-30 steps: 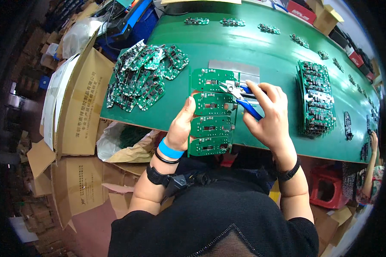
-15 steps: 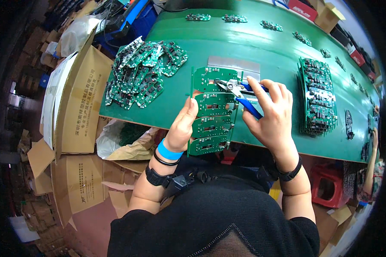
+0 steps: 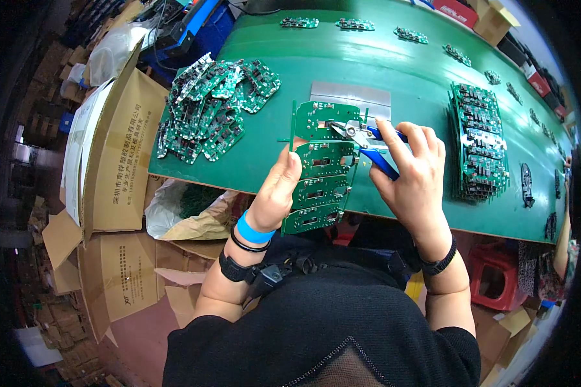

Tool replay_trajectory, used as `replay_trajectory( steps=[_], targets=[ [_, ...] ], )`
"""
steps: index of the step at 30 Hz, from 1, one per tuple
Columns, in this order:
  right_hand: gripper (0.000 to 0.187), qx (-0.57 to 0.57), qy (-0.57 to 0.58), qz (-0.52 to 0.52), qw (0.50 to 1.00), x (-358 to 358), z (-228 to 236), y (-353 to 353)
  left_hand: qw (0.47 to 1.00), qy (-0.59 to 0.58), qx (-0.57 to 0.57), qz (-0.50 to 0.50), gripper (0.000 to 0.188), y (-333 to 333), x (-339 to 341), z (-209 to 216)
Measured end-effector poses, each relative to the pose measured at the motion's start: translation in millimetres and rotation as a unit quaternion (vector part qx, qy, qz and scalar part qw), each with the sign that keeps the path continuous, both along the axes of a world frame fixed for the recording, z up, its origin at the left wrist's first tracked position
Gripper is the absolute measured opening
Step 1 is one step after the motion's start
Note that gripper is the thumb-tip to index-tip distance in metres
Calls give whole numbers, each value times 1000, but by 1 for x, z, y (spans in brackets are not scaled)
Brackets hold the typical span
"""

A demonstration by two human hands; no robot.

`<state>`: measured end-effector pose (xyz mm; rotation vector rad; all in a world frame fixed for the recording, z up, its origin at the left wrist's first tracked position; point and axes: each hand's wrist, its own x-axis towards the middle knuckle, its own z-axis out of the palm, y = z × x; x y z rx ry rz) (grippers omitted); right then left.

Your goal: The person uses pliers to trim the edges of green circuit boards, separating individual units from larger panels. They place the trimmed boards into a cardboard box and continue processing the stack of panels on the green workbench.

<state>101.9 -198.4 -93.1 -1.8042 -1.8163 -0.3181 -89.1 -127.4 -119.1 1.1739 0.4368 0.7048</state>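
Observation:
My left hand (image 3: 276,187) grips a green circuit board panel (image 3: 321,187) by its left side, tilted above the table's near edge. The panel is made of several joined boards with small slots. My right hand (image 3: 414,164) is closed around the blue handles of a pair of cutting pliers (image 3: 361,134). The pliers' jaws lie at the upper board of the panel, beside its slot; whether they touch it I cannot tell. Behind the panel a grey metal plate (image 3: 351,94) lies flat on the table.
A heap of separate circuit boards (image 3: 206,106) lies at the left of the green table (image 3: 290,61). A stack of board panels (image 3: 479,142) stands to the right. Single boards (image 3: 355,24) line the far side. An open cardboard box (image 3: 119,155) is left; a red stool (image 3: 497,274) sits below right.
The panel has tilted slightly, and the pliers have shifted a little right with my right hand. My left hand keeps its hold. The co-worker's arm at the right edge has moved.

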Motion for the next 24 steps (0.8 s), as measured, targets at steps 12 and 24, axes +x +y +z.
replay_trajectory(
  steps=[12, 24],
  targets=[
    [60, 17, -20, 4, 1000, 0, 0, 1, 997, -36, -73, -10, 52, -2, 1, 3],
    [63, -14, -40, 4, 999, 2, 3, -1, 1000, 20, 5, -5, 52, -2, -2, -5]
  ],
)
